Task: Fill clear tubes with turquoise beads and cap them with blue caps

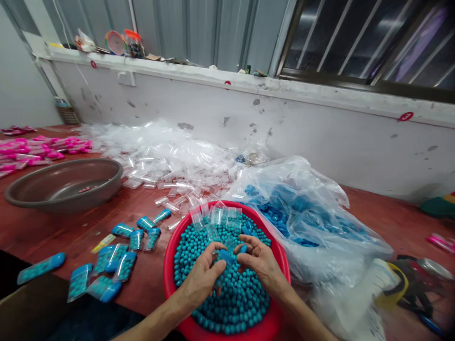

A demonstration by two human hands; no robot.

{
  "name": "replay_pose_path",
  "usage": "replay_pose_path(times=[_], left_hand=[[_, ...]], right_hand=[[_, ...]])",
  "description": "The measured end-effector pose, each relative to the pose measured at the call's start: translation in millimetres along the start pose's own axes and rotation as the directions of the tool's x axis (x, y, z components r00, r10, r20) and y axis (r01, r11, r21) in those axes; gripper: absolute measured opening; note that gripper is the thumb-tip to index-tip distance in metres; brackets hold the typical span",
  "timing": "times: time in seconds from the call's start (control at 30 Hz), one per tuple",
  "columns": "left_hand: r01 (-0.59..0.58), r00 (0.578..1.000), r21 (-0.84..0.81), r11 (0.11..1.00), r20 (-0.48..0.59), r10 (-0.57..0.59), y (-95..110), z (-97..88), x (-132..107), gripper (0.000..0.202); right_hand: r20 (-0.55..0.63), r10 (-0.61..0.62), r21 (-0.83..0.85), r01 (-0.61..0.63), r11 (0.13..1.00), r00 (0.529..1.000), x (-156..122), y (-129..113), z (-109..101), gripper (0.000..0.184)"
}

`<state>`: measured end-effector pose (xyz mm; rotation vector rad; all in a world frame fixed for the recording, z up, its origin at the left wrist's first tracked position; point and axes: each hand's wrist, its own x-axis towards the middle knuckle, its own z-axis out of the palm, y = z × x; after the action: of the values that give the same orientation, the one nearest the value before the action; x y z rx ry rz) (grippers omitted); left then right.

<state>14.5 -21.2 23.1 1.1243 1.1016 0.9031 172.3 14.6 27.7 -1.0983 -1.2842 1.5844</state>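
A red basin (169, 279) full of small teal beads (241, 298) sits at the table's near edge. Both hands hover over the beads. My left hand (201, 277) and my right hand (258, 260) pinch a small clear plastic bag (224, 258) partly filled with teal beads between them. Several empty clear bags (216, 217) lie on the beads at the basin's far side. Filled bead bags (117, 258) lie scattered on the red table to the left of the basin.
A grey-brown basin (64, 187) stands at the left, pink filled bags (39, 149) behind it. A heap of empty clear bags (167, 156) lies along the wall. A large plastic sack of blue pieces (302, 213) sits right of the red basin. Tools and clutter (408, 279) lie far right.
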Motion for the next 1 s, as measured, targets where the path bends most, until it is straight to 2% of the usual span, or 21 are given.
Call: replay_pose_path(times=[0.1, 0.2, 0.27, 0.37, 0.43, 0.53, 0.6, 0.67, 0.73, 0.77, 0.9, 1.0], left_hand=[[-0.032, 0.998, 0.052, 0.998, -0.049, 0.035, -3, 3.3, -2, 0.028], [-0.076, 0.993, 0.088, 0.993, -0.089, 0.083, -7, 7.7, -3, 0.036], [-0.111, 0.983, 0.076, 0.991, -0.138, 0.121, -9, 9.7, -2, 0.039], [-0.153, 0.971, 0.045, 0.987, -0.178, 0.158, -11, 10.1, 1, 0.041], [-0.145, 0.980, 0.037, 0.989, -0.132, 0.148, -11, 9.2, 2, 0.037], [-0.135, 0.987, 0.027, 0.991, -0.081, 0.136, -10, 9.1, 3, 0.029], [-0.135, 0.986, 0.006, 0.991, -0.100, 0.135, -9, 11.0, 3, 0.025], [-0.131, 0.984, -0.022, 0.991, -0.128, 0.127, -9, 13.7, 3, 0.022], [-0.116, 0.984, -0.034, 0.993, -0.142, 0.110, -10, 15.7, 4, 0.022], [-0.112, 0.984, -0.031, 0.993, -0.142, 0.106, -10, 16.1, 4, 0.023], [-0.138, 0.983, -0.029, 0.990, -0.130, 0.133, -10, 15.2, 5, 0.025], [-0.125, 0.990, -0.169, 0.978, -0.078, 0.113, -8, 14.7, 3, 0.033]], right_hand=[[-0.036, -0.046, -0.086, 0.043, 0.995, 0.998, 1, 3, 3, 0.046], [0.101, -0.108, -0.303, 0.134, 0.944, 0.989, -5, 4, 8, 0.045], [0.239, -0.114, -0.498, 0.222, 0.838, 0.964, -12, 4, 12, 0.061], [0.312, -0.095, -0.731, 0.303, 0.612, 0.945, -20, 5, 21, 0.097], [0.307, -0.088, -0.829, 0.312, 0.464, 0.948, -23, 6, 27, 0.097], [0.306, -0.149, -0.903, 0.336, 0.269, 0.940, -25, 10, 33, 0.084], [0.316, -0.207, -0.919, 0.353, 0.176, 0.926, -25, 13, 35, 0.084], [0.323, -0.227, -0.925, 0.358, 0.130, 0.919, -25, 15, 35, 0.085], [0.327, -0.219, -0.921, 0.362, 0.143, 0.919, -25, 15, 34, 0.084], [0.326, -0.217, -0.914, 0.365, 0.176, 0.920, -24, 15, 33, 0.084], [0.303, -0.244, -0.820, 0.383, 0.426, 0.921, -21, 16, 27, 0.085], [0.262, -0.277, -0.714, 0.379, 0.588, 0.924, -21, 17, 24, 0.088]])
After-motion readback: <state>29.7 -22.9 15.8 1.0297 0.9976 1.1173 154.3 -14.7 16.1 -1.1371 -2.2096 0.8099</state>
